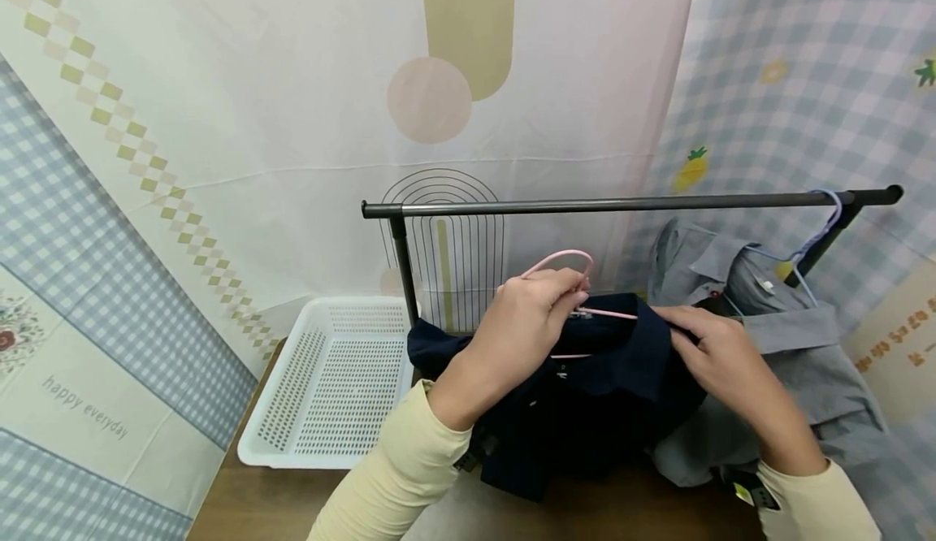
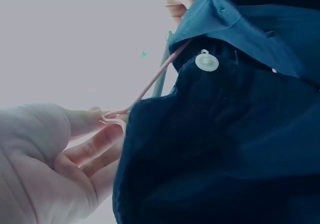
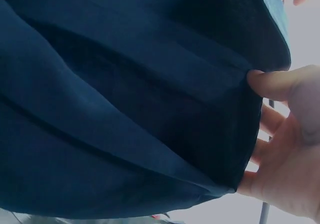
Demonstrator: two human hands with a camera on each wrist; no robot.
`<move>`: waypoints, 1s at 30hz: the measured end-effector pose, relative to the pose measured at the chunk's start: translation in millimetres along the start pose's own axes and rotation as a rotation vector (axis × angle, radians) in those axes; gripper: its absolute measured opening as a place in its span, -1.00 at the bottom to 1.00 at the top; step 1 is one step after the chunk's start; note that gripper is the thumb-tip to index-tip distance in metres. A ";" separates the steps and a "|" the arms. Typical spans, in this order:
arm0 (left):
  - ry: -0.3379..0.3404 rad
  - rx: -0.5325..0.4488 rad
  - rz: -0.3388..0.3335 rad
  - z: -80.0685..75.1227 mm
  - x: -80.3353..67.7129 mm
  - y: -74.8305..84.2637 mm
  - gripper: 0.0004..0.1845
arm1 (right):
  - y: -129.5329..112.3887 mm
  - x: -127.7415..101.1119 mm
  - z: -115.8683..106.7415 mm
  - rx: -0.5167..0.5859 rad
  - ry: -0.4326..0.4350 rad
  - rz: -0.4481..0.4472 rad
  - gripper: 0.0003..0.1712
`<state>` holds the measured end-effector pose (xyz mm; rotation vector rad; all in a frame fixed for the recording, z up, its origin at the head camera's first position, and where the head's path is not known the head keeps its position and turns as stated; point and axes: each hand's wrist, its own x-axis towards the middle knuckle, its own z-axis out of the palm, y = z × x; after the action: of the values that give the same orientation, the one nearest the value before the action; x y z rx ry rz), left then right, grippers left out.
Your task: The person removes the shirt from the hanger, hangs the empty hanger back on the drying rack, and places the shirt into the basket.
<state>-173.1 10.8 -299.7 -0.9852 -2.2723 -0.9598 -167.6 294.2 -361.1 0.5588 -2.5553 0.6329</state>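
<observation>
A pink clothes hanger (image 1: 614, 313) is partly inside a dark navy collared shirt (image 1: 585, 435), its hook rising above the neck opening. My left hand (image 1: 521, 318) pinches the hanger at the base of the hook between thumb and fingers. In the left wrist view, one arm of the hanger (image 2: 155, 81) slants under the collar, near a white button (image 2: 206, 62). At the shirt's right shoulder, my right hand (image 1: 720, 354) grips the cloth. The right wrist view shows the thumb (image 3: 272, 85) in front of the fabric and the other fingers behind it.
Behind the shirt stands a dark metal clothes rack (image 1: 629, 205). A grey garment (image 1: 797, 370) hangs at its right end on a light blue hanger (image 1: 822, 232). To the left, a white perforated basket (image 1: 281, 387) sits on the brown wooden table (image 1: 256, 500). Patterned cloths cover the walls.
</observation>
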 end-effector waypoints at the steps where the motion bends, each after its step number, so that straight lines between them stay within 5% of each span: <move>1: -0.006 0.006 -0.009 -1.3 0.0 -0.6 -0.86 | -0.2 1.0 2.3 0.017 -0.009 0.005 -0.62; 14: -0.012 0.057 -0.101 -14.9 -2.6 -19.0 -0.84 | 3.4 21.7 44.3 0.207 -0.091 0.044 -0.66; 30: 0.045 -0.042 -0.254 -26.2 -14.4 -52.7 -0.80 | -8.5 35.2 90.8 0.349 -0.072 0.072 -0.68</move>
<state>-200.6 -41.2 -313.9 -0.6946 -2.3869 -1.1249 -221.5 231.1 -412.7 0.6142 -2.5546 1.1154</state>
